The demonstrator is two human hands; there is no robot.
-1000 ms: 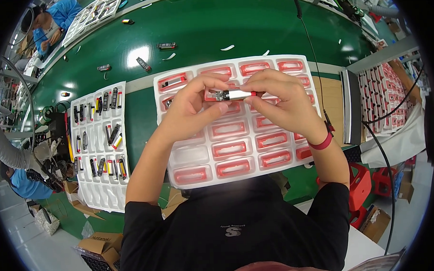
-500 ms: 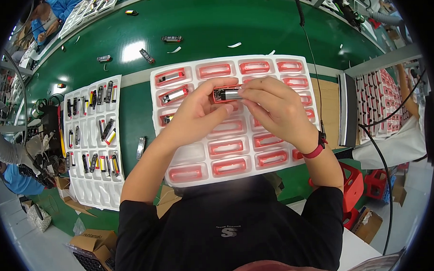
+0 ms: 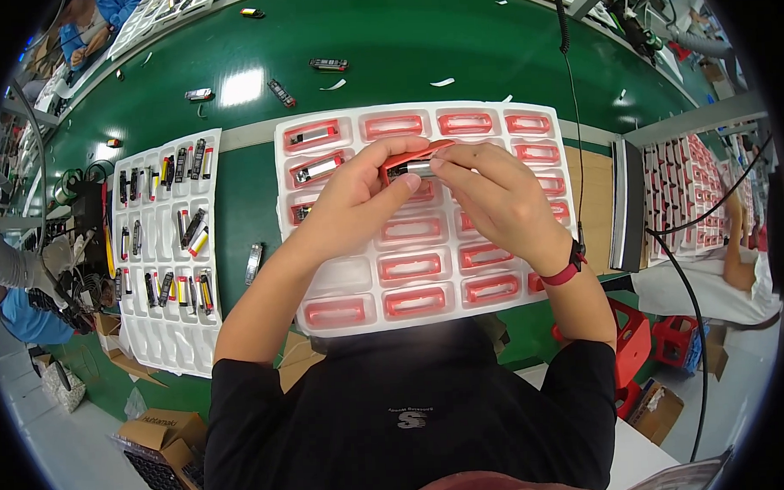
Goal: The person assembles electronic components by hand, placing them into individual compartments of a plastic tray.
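Over the white moulded tray (image 3: 337,277), my left hand (image 3: 351,199) grips a red plastic casing (image 3: 436,147), fingers behind it and thumb along the near side. A slim black-and-silver insert (image 3: 417,168) lies against the casing, which is tilted with one edge raised. My right hand (image 3: 502,194) pinches the insert's right end between thumb and fingers; its far end is partly hidden by the fingertips. Red casings fill most tray pockets, and those at the upper left, such as this casing (image 3: 312,135), contain inserts.
To the left, another white tray (image 3: 157,331) carries black, yellow and red-tipped parts. Loose parts (image 3: 329,65) and paper strips lie on the green surface (image 3: 376,29) beyond. A coiled cable (image 3: 562,32) hangs at the right. Red stools (image 3: 637,336) stand lower right; another person's arm shows far right.
The red casing has tilted, its far edge now rising above the insert. My hands stay nearly in place. The view has shifted slightly, and a person's arm shows more at far right.
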